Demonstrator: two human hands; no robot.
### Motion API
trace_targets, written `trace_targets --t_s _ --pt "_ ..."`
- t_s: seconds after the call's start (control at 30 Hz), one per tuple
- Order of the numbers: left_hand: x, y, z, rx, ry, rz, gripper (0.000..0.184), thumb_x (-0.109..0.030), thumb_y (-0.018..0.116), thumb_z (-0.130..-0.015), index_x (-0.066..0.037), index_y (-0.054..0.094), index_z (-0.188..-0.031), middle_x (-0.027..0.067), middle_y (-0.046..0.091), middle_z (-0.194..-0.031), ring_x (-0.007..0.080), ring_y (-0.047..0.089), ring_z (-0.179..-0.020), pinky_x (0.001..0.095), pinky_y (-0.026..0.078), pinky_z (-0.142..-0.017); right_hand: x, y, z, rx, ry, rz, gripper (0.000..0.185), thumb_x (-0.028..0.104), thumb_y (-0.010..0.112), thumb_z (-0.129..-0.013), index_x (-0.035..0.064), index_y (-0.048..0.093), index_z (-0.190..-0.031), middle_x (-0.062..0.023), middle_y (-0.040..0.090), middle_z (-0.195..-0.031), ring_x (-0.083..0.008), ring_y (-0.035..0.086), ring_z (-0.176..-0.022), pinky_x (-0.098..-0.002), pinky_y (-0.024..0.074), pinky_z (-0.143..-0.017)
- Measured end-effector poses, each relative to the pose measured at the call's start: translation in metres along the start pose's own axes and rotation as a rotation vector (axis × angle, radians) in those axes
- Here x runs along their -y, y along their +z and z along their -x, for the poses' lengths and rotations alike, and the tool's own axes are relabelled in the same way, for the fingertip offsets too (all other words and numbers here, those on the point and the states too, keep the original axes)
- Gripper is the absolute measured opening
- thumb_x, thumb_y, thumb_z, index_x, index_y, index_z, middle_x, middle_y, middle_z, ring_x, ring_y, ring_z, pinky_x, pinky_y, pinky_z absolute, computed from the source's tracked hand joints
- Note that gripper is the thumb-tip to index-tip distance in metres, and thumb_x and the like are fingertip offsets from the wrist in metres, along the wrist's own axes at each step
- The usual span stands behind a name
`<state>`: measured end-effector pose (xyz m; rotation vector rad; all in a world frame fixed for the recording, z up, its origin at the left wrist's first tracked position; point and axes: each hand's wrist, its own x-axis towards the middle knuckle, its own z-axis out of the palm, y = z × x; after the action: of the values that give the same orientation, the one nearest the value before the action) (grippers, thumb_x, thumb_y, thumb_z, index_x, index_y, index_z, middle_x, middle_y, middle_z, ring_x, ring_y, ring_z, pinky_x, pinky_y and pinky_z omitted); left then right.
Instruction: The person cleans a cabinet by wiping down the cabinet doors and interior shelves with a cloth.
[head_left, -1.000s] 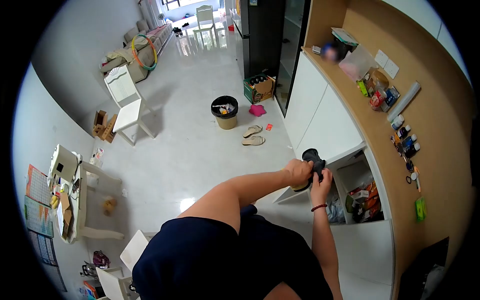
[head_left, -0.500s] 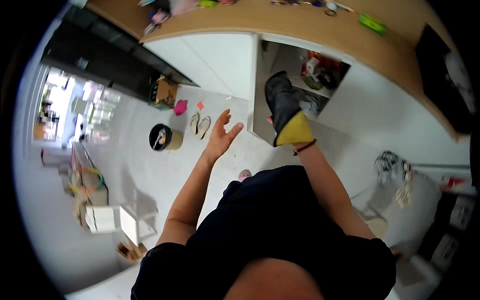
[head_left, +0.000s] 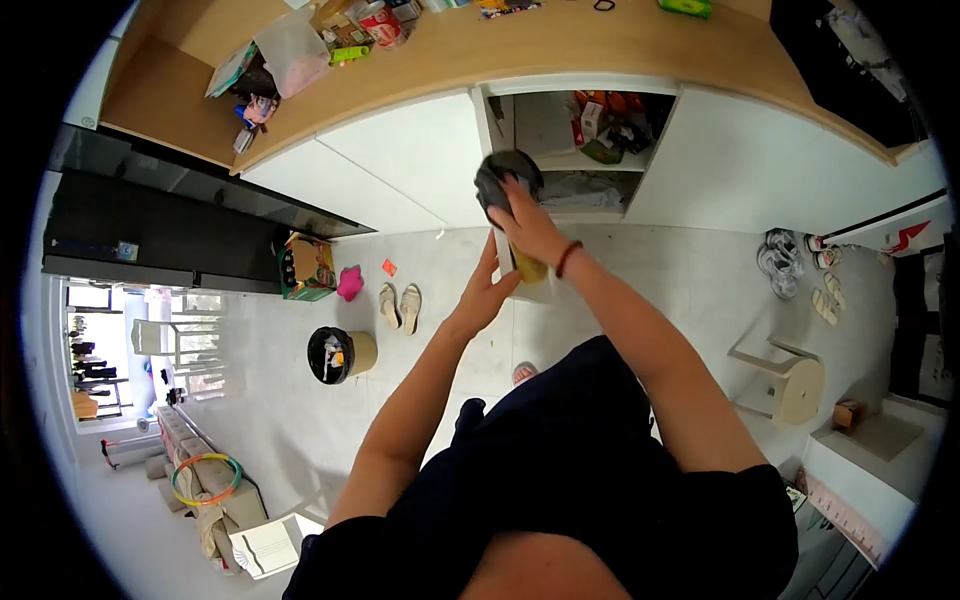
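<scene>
Toward the cabinet [head_left: 540, 128], dark item [head_left: 489, 188] points lengthwise, yellow end [head_left: 528, 266] rearmost.

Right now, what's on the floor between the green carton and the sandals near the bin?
In the head view, a pink thing lies between the green carton and the sandals.
</scene>
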<state>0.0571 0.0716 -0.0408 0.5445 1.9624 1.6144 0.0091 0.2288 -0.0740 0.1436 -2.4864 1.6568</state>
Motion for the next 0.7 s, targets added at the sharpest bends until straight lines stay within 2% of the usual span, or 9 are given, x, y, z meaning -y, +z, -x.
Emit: trace_targets --t_s 0.1,0.17,0.23,0.37,0.43,0.5,0.53,0.63,0.7 --pt "-0.007 -0.016 0.005 0.027 -0.026 0.105 0.074 -0.004 0.048 -0.089 -0.006 0.004 -0.148 0.0115 0.018 -0.152 0.0208 0.020 -0.138 0.0339 0.017 -0.111 -0.005 0.001 -0.067 -0.199 -0.172 0.317 0.045 0.027 0.051 -0.091 -0.0053 0.049 -0.122 -0.0248 0.046 -0.125 -0.0396 0.044 -0.115 -0.0415 0.0352 -0.100" --pt "-0.008 -0.021 0.008 0.009 -0.015 0.077 0.073 -0.004 0.046 -0.089 -0.004 0.004 -0.148 0.0122 0.016 -0.152 0.0211 0.017 -0.139 0.0332 0.016 -0.111 -0.005 -0.004 -0.106 -0.218 -0.119 0.398 0.039 0.026 0.054 -0.090 -0.0033 0.052 -0.116 -0.0217 0.051 -0.110 -0.0375 0.050 -0.104 -0.0433 0.0428 -0.090" --pt "-0.003 -0.022 0.009 -0.039 0.016 -0.032 0.071 -0.003 0.044 -0.089 -0.003 0.004 -0.147 0.0129 0.015 -0.152 0.0215 0.015 -0.140 0.0327 0.015 -0.111 -0.005 -0.013 -0.141 -0.173 -0.044 0.453 0.037 0.027 0.052 -0.091 -0.0016 0.052 -0.114 -0.0205 0.053 -0.109 -0.0373 0.052 -0.101 -0.0438 0.0432 -0.090" --pt "0.011 -0.011 0.011 -0.106 0.071 -0.097 0.067 -0.007 0.042 -0.092 0.004 0.003 -0.145 0.0225 0.015 -0.150 0.0286 0.016 -0.140 0.0343 0.015 -0.112 -0.012 -0.020 -0.187 -0.242 0.047 0.456 0.039 0.028 0.049 -0.093 -0.0035 0.051 -0.115 -0.0230 0.054 -0.113 -0.0378 0.051 -0.106 -0.0426 0.0422 -0.093" --pt "0.009 -0.008 0.009 -0.152 0.061 -0.200 0.065 -0.010 0.042 -0.092 0.002 0.006 -0.146 0.0251 0.021 -0.148 0.0321 0.021 -0.138 0.0345 0.019 -0.111 -0.013 -0.023 -0.198 -0.238 0.083 0.440 0.040 0.029 0.048 -0.093 -0.0042 0.051 -0.115 -0.0237 0.053 -0.115 -0.0381 0.051 -0.108 -0.0422 0.0422 -0.093" --pt "0.006 -0.004 0.009 -0.168 0.020 -0.201 0.065 -0.010 0.042 -0.092 0.001 0.008 -0.146 0.0260 0.024 -0.146 0.0327 0.024 -0.137 0.0349 0.021 -0.110 -0.017 -0.023 -0.197 -0.218 0.100 0.432 0.041 0.030 0.048 -0.093 -0.0035 0.050 -0.116 -0.0236 0.054 -0.116 -0.0385 0.051 -0.108 -0.0422 0.0429 -0.093" --pt "0.003 -0.005 0.009 -0.214 0.017 -0.314 0.066 -0.011 0.045 -0.090 0.000 0.011 -0.146 0.0275 0.029 -0.143 0.0339 0.031 -0.134 0.0358 0.026 -0.108 -0.022 -0.018 -0.192 -0.346 0.035 0.410 0.040 0.032 0.049 -0.092 -0.0041 0.055 -0.107 -0.0241 0.059 -0.106 -0.0391 0.055 -0.100 -0.0447 0.0452 -0.088" --pt "0.002 -0.009 0.001 -0.280 0.031 -0.318 0.069 -0.010 0.049 -0.088 0.002 0.012 -0.145 0.0292 0.031 -0.142 0.0352 0.035 -0.131 0.0366 0.029 -0.106 -0.056 -0.017 -0.137 -0.162 0.141 0.179 0.048 0.040 0.051 -0.088 -0.0070 0.063 -0.084 -0.0287 0.062 -0.088 -0.0444 0.059 -0.086 -0.0481 0.0471 -0.078" --pt "-0.003 -0.011 -0.014 -0.348 0.113 -0.384 0.067 -0.008 0.052 -0.086 0.004 0.018 -0.142 0.0325 0.036 -0.137 0.0397 0.041 -0.125 0.0384 0.033 -0.104 -0.084 -0.022 -0.079 -0.018 0.266 -0.051 0.054 0.045 0.055 -0.084 -0.0078 0.062 -0.095 -0.0280 0.063 -0.095 -0.0425 0.061 -0.088 -0.0432 0.0474 -0.077"
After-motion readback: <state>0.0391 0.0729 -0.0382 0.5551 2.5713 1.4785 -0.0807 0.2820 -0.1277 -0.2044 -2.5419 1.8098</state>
